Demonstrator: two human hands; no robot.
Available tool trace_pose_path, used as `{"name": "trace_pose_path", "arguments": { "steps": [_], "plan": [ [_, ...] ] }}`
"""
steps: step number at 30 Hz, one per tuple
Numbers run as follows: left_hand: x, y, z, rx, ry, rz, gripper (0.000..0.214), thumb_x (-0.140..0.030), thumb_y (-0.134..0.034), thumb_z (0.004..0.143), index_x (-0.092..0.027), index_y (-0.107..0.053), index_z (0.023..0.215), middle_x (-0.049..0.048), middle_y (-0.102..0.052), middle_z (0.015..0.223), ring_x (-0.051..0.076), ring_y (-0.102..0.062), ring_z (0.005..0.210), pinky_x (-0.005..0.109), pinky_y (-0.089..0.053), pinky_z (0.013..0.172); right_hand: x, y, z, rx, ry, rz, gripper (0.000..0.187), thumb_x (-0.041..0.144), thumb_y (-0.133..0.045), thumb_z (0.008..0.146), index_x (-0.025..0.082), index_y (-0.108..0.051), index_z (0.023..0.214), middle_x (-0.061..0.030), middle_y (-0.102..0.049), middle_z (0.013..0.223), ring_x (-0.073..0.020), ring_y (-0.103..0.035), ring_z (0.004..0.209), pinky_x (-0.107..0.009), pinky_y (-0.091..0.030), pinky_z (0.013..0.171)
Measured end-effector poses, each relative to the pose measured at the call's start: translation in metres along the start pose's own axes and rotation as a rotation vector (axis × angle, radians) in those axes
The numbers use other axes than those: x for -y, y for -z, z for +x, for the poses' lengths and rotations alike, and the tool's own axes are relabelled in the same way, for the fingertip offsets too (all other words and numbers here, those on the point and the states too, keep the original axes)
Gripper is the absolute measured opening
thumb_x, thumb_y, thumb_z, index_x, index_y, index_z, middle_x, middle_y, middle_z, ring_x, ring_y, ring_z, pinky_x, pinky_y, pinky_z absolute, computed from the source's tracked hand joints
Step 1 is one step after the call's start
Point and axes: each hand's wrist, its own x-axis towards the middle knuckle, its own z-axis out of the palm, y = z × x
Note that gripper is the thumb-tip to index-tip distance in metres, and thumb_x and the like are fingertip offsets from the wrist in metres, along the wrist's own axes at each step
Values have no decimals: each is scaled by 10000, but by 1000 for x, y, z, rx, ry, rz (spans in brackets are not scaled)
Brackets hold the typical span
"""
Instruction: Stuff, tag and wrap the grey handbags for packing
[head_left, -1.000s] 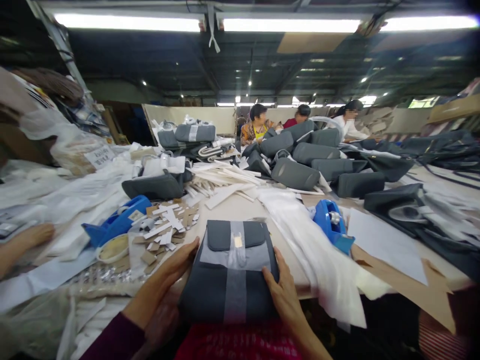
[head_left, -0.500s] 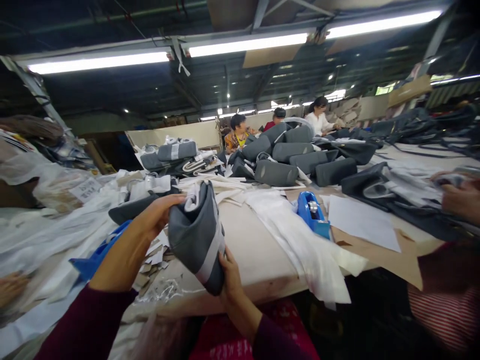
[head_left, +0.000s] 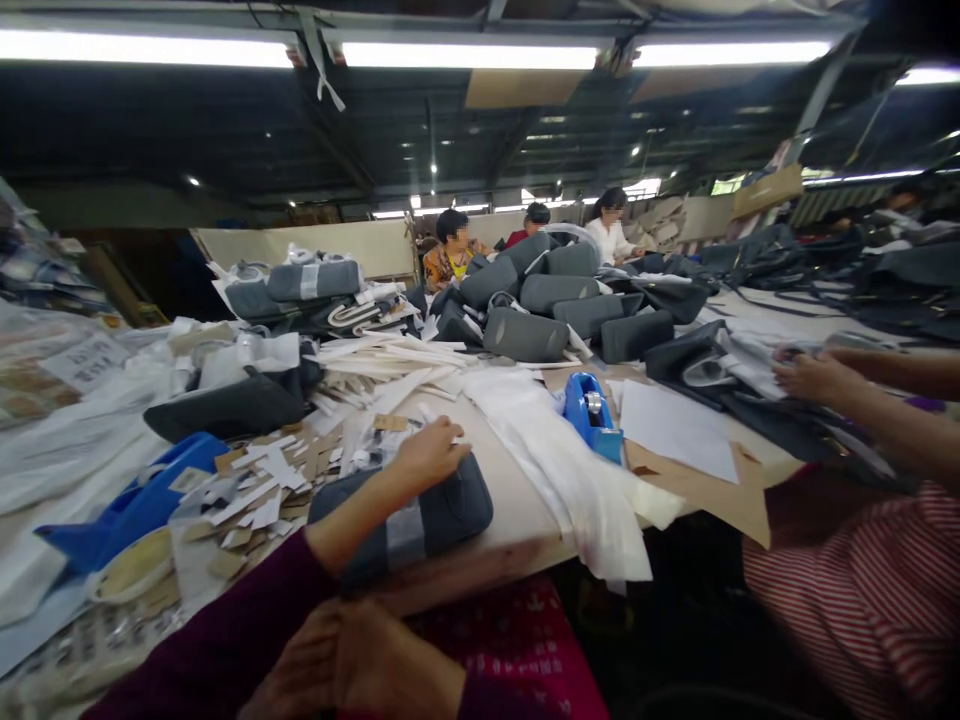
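Observation:
A grey bag (head_left: 450, 515) with a light-grey band lies rolled on its side near the table's front edge (head_left: 480, 560). My left hand (head_left: 429, 455), on a maroon sleeve, rests on top of it with the fingers curled over its far edge. My right hand (head_left: 352, 655) is low at the bottom of the view, below the table edge and over red cloth; its fingers are blurred. Nothing shows in it.
Paper scraps (head_left: 255, 490) and a blue tape dispenser (head_left: 127, 505) lie left of the bag. White sheeting (head_left: 562, 460), a second blue dispenser (head_left: 589, 410) and cardboard (head_left: 705, 490) lie right. A co-worker's hand (head_left: 810, 375) works at the right. Grey bags (head_left: 555, 300) pile up behind.
The bag was flat between both hands, then lifted and rolled upright, and now lies on the table under my left hand. My right hand has let go and dropped low. The view swung left.

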Motion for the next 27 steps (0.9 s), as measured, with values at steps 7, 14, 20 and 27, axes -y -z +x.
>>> {"name": "trace_pose_path", "arguments": {
  "steps": [7, 14, 20, 27],
  "plan": [
    [115, 5, -67, -488, 114, -7, 319, -344, -429, 912, -143, -611, 1080, 131, -593, 1109, 291, -519, 1102, 487, -402, 1002, 60, 81, -130, -1101, 446, -372, 285, 394, -532, 861, 195, -678, 1003, -73, -671, 1016, -214, -614, 955, -343, -478, 875],
    [63, -4, 6, -240, -331, -163, 334, -199, -430, 913, -205, -583, 1209, 89, -576, 1294, 217, -490, 1238, 424, -363, 1092, 79, 118, -78, -1121, 300, -557, 656, 343, -555, 830, 150, -379, 1431, -134, -426, 1459, -268, -388, 1348, -456, -284, 1146],
    [51, -24, 73, 163, -620, -100, 343, -296, -355, 983, -201, -611, 1191, 58, -636, 1261, 185, -459, 1299, 414, -251, 1154, 58, 81, -76, -1069, 350, -524, 731, 211, -553, 799, 190, -286, 1480, -111, -376, 1487, -261, -324, 1383, -440, -258, 1161],
    [63, -35, 72, 302, -638, -43, 448, -311, -268, 999, -212, -701, 940, 33, -720, 969, 154, -630, 946, 375, -342, 1075, 73, 118, -93, -892, 128, 262, 692, 277, -561, 762, 142, -329, 1400, -130, -580, 1138, -214, -614, 943, -343, -505, 766]
  ]
}}
